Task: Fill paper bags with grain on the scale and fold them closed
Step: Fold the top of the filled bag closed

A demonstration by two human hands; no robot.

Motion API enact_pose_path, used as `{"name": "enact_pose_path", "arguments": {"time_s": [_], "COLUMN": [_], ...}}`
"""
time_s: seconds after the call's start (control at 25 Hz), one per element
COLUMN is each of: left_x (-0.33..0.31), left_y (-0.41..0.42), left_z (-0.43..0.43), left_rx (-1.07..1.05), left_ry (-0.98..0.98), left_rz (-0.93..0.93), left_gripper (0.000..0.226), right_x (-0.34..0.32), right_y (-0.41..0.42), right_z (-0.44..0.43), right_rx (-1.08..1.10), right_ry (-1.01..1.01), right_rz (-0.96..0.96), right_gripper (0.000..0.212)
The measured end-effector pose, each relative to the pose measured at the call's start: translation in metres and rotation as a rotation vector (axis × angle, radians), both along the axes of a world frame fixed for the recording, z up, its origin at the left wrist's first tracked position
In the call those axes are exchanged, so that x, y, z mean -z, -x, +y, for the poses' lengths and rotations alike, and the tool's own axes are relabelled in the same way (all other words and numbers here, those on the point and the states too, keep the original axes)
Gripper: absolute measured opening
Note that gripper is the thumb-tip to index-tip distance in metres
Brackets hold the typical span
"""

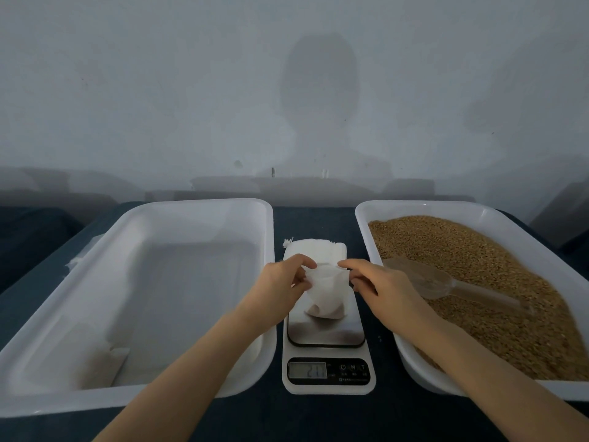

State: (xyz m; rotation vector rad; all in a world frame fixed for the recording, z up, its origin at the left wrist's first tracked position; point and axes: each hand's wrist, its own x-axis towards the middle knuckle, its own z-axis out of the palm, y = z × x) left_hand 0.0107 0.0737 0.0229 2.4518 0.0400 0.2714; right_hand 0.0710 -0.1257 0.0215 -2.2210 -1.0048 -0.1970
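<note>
- Closest to the camera is a dark blue tablecloth (318, 419) covering the whole table, with both bare forearms reaching in over it.
- Dead centre sits a little white kitchen scale (325, 333) with a shiny steel platform. Its display (307, 370) is lit, but the digits are too blurry for me to read for sure.
- The paper bag (325, 291) stands upright on the scale platform. It's small and white, and its bottom bulges out a bit.
- The left hand (280, 282) pinches the left side of the bag's top edge between thumb and fingers.
- The right hand (376, 282) does the same on the right side of the top edge, so the mouth is held between the two hands.
- To the left of the scale is a big white plastic tray (191, 204). What looks like a flat paper packet (105, 362) lies in its near left corner.
- To the right is a matching tray (414, 204) heaped with brown grain (494, 282).
- A clear plastic scoop (427, 279) lies on the grain just beside the right hand, not touched by it, handle pointing right.
- Just behind the scale, between the two trays, there's a stack of empty white bags (314, 247) lying flat on the cloth.
- Farthest back is a plain pale wall (191, 90) with the person's shadow (318, 90) on it.
</note>
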Motion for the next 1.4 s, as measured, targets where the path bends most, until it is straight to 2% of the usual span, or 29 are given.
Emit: {"name": "enact_pose_path", "arguments": {"time_s": [0.44, 0.56, 0.6, 0.68, 0.76, 0.8, 0.92, 1.12, 1.28, 1.4], "left_x": [-0.001, -0.001, -0.001, 0.0, 0.001, 0.002, 0.001, 0.0, 0.001, 0.002], "left_y": [0.009, 0.01, 0.01, 0.01, 0.009, 0.009, 0.007, 0.007, 0.009, 0.009], "left_z": [0.0, 0.0, 0.0, 0.001, 0.002, 0.003, 0.002, 0.001, 0.001, 0.003], "left_rx": [0.01, 0.01, 0.01, 0.019, 0.049, 0.065, 0.099, 0.106, 0.128, 0.149], "left_ry": [0.024, 0.033, 0.032, 0.02, -0.012, -0.032, -0.073, -0.101, -0.079, -0.08], "left_rz": [-0.003, -0.011, -0.014, -0.03, -0.048, -0.052, -0.054, -0.082, -0.118, -0.137], "left_gripper": [0.027, 0.026, 0.025, 0.024, 0.022, 0.02, 0.016, 0.018, 0.016, 0.006], "right_x": [-0.002, -0.015, -0.019, -0.022, -0.02, -0.017, -0.014, -0.002, -0.007, -0.01], "right_y": [0.002, -0.018, -0.032, -0.062, -0.08, -0.085, -0.088, -0.084, -0.09, -0.094], "right_z": [0.002, -0.018, -0.034, -0.076, -0.114, -0.127, -0.142, -0.141, -0.133, -0.113], "right_rx": [0.012, 0.156, 0.253, 0.474, 0.588, 0.577, 0.487, 0.432, 0.519, 0.515], "right_ry": [0.025, 0.044, 0.102, 0.42, 0.756, 0.81, 0.739, 0.639, 0.645, 0.65], "right_rz": [-0.007, -0.118, -0.152, -0.128, 0.046, 0.13, 0.214, 0.092, -0.122, -0.151], "right_gripper": [0.034, 0.033, 0.033, 0.036, 0.048, 0.053, 0.051, 0.027, 0.026, 0.023]}}
